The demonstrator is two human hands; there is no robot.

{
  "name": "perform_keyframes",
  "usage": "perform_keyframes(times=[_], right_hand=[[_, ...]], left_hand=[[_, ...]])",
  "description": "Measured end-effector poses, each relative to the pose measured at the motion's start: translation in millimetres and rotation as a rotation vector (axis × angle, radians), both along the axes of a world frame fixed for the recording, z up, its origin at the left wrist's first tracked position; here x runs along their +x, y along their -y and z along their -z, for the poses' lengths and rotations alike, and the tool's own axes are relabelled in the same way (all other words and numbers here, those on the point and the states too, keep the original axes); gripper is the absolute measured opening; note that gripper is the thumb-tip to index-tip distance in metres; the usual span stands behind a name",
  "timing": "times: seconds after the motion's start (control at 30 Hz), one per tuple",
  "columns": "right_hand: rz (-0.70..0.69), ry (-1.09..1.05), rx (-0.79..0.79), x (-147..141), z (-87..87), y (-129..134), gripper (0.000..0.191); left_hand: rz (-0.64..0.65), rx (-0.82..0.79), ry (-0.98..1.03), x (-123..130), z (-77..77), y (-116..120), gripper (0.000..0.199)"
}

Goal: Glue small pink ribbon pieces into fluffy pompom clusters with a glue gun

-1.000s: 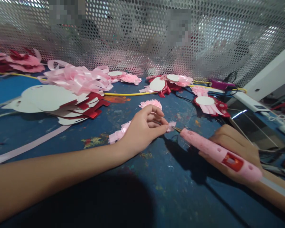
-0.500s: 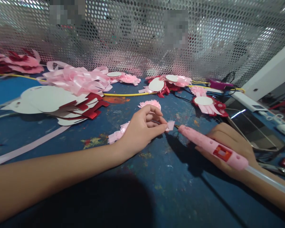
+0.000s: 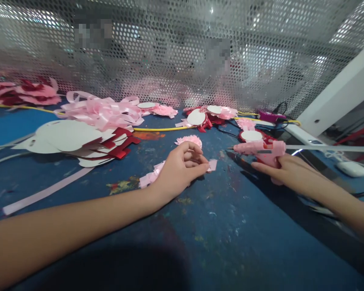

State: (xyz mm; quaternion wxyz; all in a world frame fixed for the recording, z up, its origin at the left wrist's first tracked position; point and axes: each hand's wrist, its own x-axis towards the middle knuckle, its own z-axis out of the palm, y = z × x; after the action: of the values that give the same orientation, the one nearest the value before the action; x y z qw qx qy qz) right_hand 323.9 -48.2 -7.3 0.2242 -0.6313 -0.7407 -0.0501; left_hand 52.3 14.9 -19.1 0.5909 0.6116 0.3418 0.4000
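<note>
My left hand rests on the blue table and pinches a pleated pink ribbon strip, whose free end sticks out past my fingertips. My right hand holds a pink glue gun by its grip. The gun is level, its nozzle pointing left and lifted a little above the table, apart from the ribbon. A clear glue stick juts from its back. A small pink rosette lies just beyond my left hand.
White card shapes with red ribbon tails and a heap of pink ribbon lie at the left. Finished rosettes line the back by a perforated metal screen. A yellow cord and a loose pink ribbon strip cross the table.
My right hand has drawn the glue gun back from the ribbon end, raised it and turned it level. My left hand keeps its pinch on the ribbon. The camera has tilted slightly.
</note>
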Motion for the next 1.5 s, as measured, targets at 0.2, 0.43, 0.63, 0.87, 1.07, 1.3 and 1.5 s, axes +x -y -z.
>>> perform_keyframes(times=[0.2, 0.43, 0.63, 0.87, 1.07, 1.3, 1.5], right_hand=[[0.198, 0.452, -0.028, 7.2, -10.0, 35.5, 0.048], [-0.024, 0.391, 0.22, -53.7, -2.9, 48.8, 0.036], [-0.275, 0.18, 0.51, -91.5, 18.0, 33.5, 0.012], [-0.352, 0.243, 0.578, -92.3, 23.6, 23.8, 0.01], [-0.359, 0.29, 0.613, -93.0, 22.5, 26.5, 0.017], [-0.363, 0.319, 0.592, -92.6, 21.5, 26.9, 0.011], [-0.377, 0.325, 0.573, -92.6, 20.0, 27.6, 0.008]], left_hand=[[0.007, 0.02, 0.006, -0.6, 1.9, 0.1, 0.029], [0.016, 0.033, -0.031, -1.4, -1.6, 4.2, 0.028], [0.009, -0.057, -0.002, 1.6, -3.1, 18.0, 0.035], [0.002, -0.095, 0.056, 2.5, -2.9, 31.7, 0.036], [0.01, -0.083, 0.038, 3.6, -2.8, 29.9, 0.035], [0.012, -0.066, 0.015, 3.5, -2.8, 29.4, 0.034], [0.008, -0.036, -0.002, 3.2, -1.4, 29.9, 0.033]])
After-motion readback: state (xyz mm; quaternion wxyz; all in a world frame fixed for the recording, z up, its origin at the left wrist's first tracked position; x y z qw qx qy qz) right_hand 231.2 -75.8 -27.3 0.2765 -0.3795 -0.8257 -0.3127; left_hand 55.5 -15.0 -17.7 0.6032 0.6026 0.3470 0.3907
